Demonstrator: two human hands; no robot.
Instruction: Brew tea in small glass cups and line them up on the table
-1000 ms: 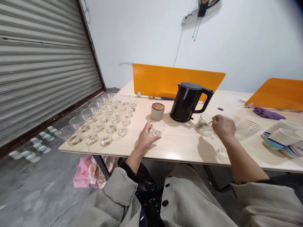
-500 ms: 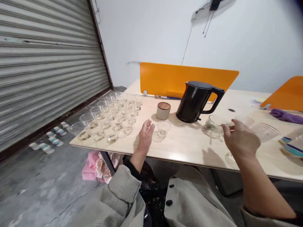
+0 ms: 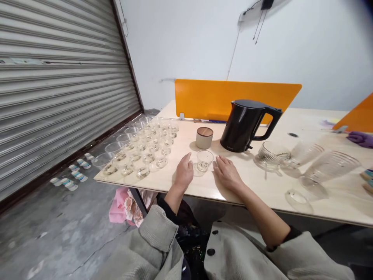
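Note:
A clear plastic cup point(image 3: 204, 160) with a few dark bits at its bottom stands upright on the table, between my two hands. My left hand point(image 3: 184, 171) is just left of it, fingers stretched out and holding nothing. On the other side, my right hand point(image 3: 227, 172) lies palm down by the tabletop with straight fingers, also holding nothing. Behind the cup sits a pale canister point(image 3: 204, 139) with a wooden lid. A black electric kettle point(image 3: 244, 126) stands behind my right hand. To its right, a ribbed glass bowl point(image 3: 269, 153) contains some dried leaves.
Many clear cups point(image 3: 148, 157) with bits inside stand in rows on the table's left end. Stacked clear cups point(image 3: 329, 169) lie on the right, near a clear lid-like ring point(image 3: 297, 198). An orange divider point(image 3: 204, 99) runs behind the kettle. White bottles point(image 3: 77, 173) stand on the floor.
My right hand has moved left from the glass bowl to beside the single cup. My left hand stays near that cup. The view has shifted slightly, showing more of the stacked cups.

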